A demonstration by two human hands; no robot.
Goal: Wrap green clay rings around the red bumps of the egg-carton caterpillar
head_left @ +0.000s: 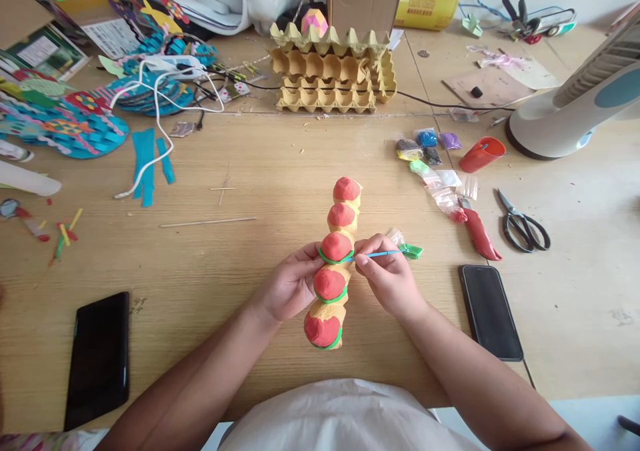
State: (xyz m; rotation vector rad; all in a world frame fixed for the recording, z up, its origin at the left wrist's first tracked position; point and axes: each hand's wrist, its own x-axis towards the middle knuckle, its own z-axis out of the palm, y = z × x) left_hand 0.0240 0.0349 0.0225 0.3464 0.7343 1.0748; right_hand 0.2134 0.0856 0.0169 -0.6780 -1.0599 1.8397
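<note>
A strip of egg carton (pixel 330 284) with several bumps is held up over the table in front of me. Red clay caps the bumps, and the three nearest me also carry a green clay band along the lower edge. My left hand (pixel 295 281) grips the strip from its left side, by the middle bump. Between the thumb and fingers of my right hand (pixel 393 281) is a thin blue stick (pixel 384 254), its tip touching or close to the middle bump's green band. A small packet of green clay (pixel 412 251) lies just beyond my right hand.
Clay packets (pixel 427 138), a red cup (pixel 483 154), a red-handled tool (pixel 481 234), scissors (pixel 525 228) and a phone (pixel 493 311) lie right. Another black phone (pixel 97 358) lies left. Egg cartons (pixel 325 94) stand behind, with a white fan (pixel 565 114) at far right.
</note>
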